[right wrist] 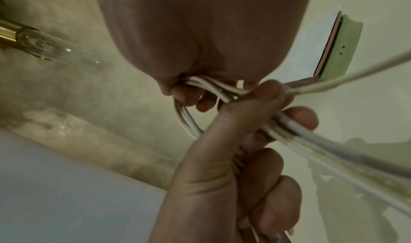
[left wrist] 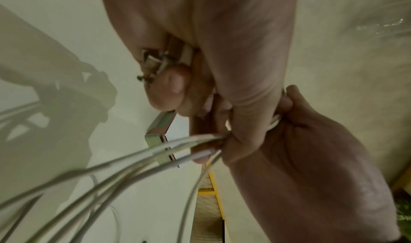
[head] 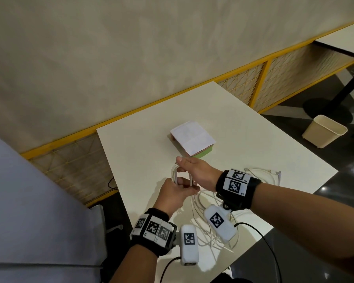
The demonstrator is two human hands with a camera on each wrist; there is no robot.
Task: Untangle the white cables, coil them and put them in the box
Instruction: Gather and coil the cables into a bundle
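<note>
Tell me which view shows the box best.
The head view: the whole box sits on the table beyond both hands, its white lid closed. The right wrist view catches only its green side and lid edge; the left wrist view shows one corner, crossed by white cables.

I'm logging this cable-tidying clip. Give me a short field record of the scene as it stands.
left hand: left hand grips the lower end of the coil
right hand: right hand holds the top of the coil
loose cable: white strands trail from the coil onto the table
other cable: another cable lies apart, right of the hands
box: box beyond the hands, lid shut
</note>
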